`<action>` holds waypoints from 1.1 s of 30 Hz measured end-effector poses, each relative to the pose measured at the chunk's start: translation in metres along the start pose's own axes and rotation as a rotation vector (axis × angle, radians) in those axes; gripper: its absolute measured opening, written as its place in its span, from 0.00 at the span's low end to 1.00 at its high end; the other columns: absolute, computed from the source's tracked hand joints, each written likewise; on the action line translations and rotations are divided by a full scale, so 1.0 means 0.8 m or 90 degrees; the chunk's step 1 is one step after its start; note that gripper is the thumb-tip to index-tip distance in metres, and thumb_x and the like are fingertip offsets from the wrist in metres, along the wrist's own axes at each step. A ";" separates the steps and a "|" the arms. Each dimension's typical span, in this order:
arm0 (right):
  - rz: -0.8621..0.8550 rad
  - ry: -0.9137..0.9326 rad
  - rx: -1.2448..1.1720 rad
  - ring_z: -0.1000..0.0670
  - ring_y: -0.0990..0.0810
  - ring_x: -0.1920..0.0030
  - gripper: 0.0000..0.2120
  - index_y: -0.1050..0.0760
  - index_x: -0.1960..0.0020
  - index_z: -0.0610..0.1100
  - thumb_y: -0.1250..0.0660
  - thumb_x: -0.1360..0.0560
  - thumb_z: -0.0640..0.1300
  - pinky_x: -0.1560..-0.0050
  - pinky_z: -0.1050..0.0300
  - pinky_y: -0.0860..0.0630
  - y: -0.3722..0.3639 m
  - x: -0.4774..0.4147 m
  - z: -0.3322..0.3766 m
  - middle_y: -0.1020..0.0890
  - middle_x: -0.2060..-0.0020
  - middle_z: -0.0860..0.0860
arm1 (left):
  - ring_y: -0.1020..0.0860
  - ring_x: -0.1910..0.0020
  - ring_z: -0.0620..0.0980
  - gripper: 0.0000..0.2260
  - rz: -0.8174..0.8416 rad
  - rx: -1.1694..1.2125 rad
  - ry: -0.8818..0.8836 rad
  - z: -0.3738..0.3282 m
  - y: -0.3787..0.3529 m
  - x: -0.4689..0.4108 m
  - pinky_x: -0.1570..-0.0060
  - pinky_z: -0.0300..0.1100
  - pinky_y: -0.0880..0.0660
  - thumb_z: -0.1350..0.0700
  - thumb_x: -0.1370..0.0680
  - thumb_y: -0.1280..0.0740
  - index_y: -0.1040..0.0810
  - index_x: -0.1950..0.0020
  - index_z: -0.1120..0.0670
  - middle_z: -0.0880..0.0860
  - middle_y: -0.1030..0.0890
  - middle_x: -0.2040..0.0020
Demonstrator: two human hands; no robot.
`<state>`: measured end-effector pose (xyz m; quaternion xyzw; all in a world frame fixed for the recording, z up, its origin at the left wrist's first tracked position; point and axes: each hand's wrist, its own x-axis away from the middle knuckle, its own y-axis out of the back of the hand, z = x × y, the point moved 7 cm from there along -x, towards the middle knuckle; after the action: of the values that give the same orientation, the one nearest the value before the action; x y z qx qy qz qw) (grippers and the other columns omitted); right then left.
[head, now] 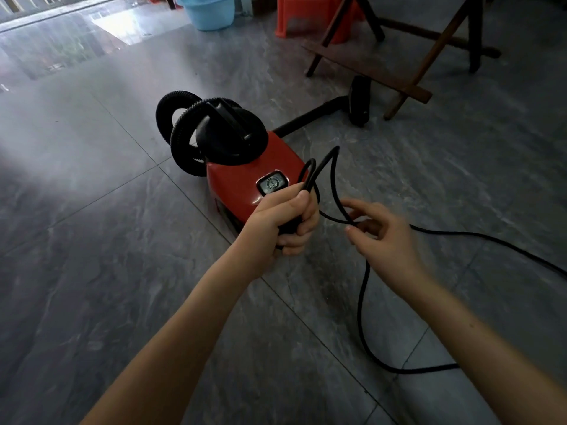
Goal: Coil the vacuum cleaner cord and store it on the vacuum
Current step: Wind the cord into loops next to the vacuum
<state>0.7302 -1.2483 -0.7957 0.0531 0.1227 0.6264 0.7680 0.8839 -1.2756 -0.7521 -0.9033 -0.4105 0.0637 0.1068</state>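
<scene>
Head view: left hand (pixel 285 222) grips small cord (pixel 363 302) loops above the red vacuum (pixel 242 179), right hand (pixel 386 237) loosely pinches slack trailing on the floor (pixel 122 271), where so light a pinch could let loops tangle.

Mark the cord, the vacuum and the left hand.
cord (pixel 362 289), head view, slack stretch dropping toward the floor.
vacuum (pixel 241 182), head view, red top of the body.
left hand (pixel 280 220), head view, back of the hand.

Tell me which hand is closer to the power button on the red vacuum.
Left. The left hand grips the coiled cord just below the power button; the right hand sits farther right, holding the cord.
</scene>
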 end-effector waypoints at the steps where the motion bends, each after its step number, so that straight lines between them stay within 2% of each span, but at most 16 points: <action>1: 0.002 -0.010 -0.012 0.54 0.22 0.61 0.21 0.22 0.43 0.58 0.32 0.26 0.33 0.60 0.66 0.26 -0.002 0.002 -0.001 0.22 0.53 0.54 | 0.40 0.79 0.43 0.11 -0.003 0.009 -0.002 0.001 0.002 -0.001 0.79 0.33 0.40 0.56 0.19 0.45 0.33 0.60 0.57 0.53 0.33 0.68; 4: 0.001 -0.056 -0.061 0.53 0.23 0.67 0.20 0.21 0.40 0.54 0.32 0.25 0.33 0.67 0.64 0.25 0.000 0.005 -0.009 0.23 0.52 0.52 | 0.39 0.78 0.42 0.11 -0.027 0.029 -0.007 0.006 0.008 -0.001 0.78 0.34 0.38 0.56 0.19 0.46 0.33 0.59 0.57 0.52 0.32 0.67; 7: 0.008 -0.079 -0.082 0.55 0.22 0.68 0.20 0.21 0.39 0.51 0.33 0.25 0.32 0.68 0.63 0.25 0.001 0.007 -0.012 0.22 0.52 0.52 | 0.35 0.75 0.44 0.11 -0.065 0.052 -0.005 0.012 0.010 -0.002 0.74 0.36 0.32 0.55 0.18 0.46 0.33 0.59 0.57 0.52 0.31 0.66; 10: 0.017 -0.125 -0.164 0.52 0.19 0.65 0.21 0.21 0.41 0.50 0.37 0.25 0.29 0.66 0.60 0.22 -0.003 0.007 -0.015 0.23 0.50 0.49 | 0.25 0.66 0.49 0.12 -0.079 0.136 -0.008 0.016 0.009 -0.004 0.55 0.47 0.21 0.56 0.17 0.46 0.32 0.59 0.57 0.53 0.29 0.64; 11: 0.024 -0.142 -0.194 0.51 0.18 0.63 0.21 0.21 0.41 0.50 0.39 0.25 0.28 0.65 0.59 0.21 -0.005 0.007 -0.017 0.23 0.49 0.47 | 0.23 0.63 0.50 0.12 -0.080 0.175 -0.008 0.017 0.009 -0.004 0.49 0.52 0.21 0.56 0.17 0.46 0.32 0.59 0.57 0.54 0.27 0.63; 13: 0.040 -0.158 -0.228 0.49 0.18 0.61 0.23 0.21 0.40 0.49 0.40 0.25 0.27 0.62 0.57 0.21 -0.007 0.006 -0.021 0.24 0.47 0.45 | 0.20 0.58 0.53 0.13 -0.082 0.247 -0.009 0.016 0.010 -0.004 0.44 0.58 0.23 0.54 0.18 0.46 0.31 0.60 0.57 0.55 0.25 0.61; 16: 0.052 -0.166 -0.240 0.47 0.18 0.58 0.24 0.21 0.38 0.49 0.38 0.26 0.27 0.57 0.55 0.20 -0.009 0.008 -0.025 0.24 0.45 0.45 | 0.19 0.56 0.53 0.13 -0.087 0.295 -0.016 0.012 0.012 -0.003 0.44 0.58 0.23 0.52 0.18 0.46 0.32 0.60 0.57 0.55 0.24 0.60; 20: 0.042 -0.163 -0.209 0.49 0.17 0.57 0.26 0.23 0.35 0.50 0.36 0.26 0.28 0.54 0.54 0.18 -0.010 0.009 -0.029 0.23 0.45 0.48 | 0.19 0.54 0.55 0.13 -0.098 0.277 -0.013 0.010 0.012 -0.003 0.44 0.57 0.23 0.53 0.18 0.46 0.32 0.59 0.57 0.55 0.22 0.58; 24: 0.032 -0.172 -0.200 0.51 0.17 0.58 0.26 0.24 0.34 0.50 0.35 0.26 0.28 0.55 0.57 0.19 -0.007 0.008 -0.035 0.23 0.45 0.50 | 0.18 0.54 0.54 0.10 -0.120 0.285 -0.001 0.015 0.011 -0.002 0.44 0.56 0.22 0.52 0.20 0.43 0.29 0.55 0.58 0.55 0.19 0.57; 29: 0.035 -0.173 -0.198 0.53 0.17 0.59 0.26 0.25 0.34 0.51 0.35 0.26 0.28 0.58 0.60 0.20 -0.008 0.010 -0.037 0.24 0.45 0.49 | 0.16 0.54 0.53 0.11 -0.168 0.264 -0.003 0.014 0.014 -0.002 0.47 0.52 0.20 0.58 0.16 0.46 0.25 0.47 0.59 0.55 0.16 0.56; 33: 0.032 -0.171 -0.185 0.54 0.18 0.60 0.27 0.24 0.34 0.53 0.35 0.26 0.28 0.58 0.61 0.20 -0.007 0.010 -0.040 0.24 0.45 0.49 | 0.20 0.64 0.47 0.09 -0.164 0.215 -0.002 0.008 0.008 -0.002 0.57 0.43 0.20 0.61 0.16 0.45 0.26 0.44 0.60 0.52 0.18 0.59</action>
<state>0.7290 -1.2441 -0.8285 0.0283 -0.0739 0.6436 0.7613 0.8860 -1.2803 -0.7602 -0.8124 -0.5065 0.1188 0.2632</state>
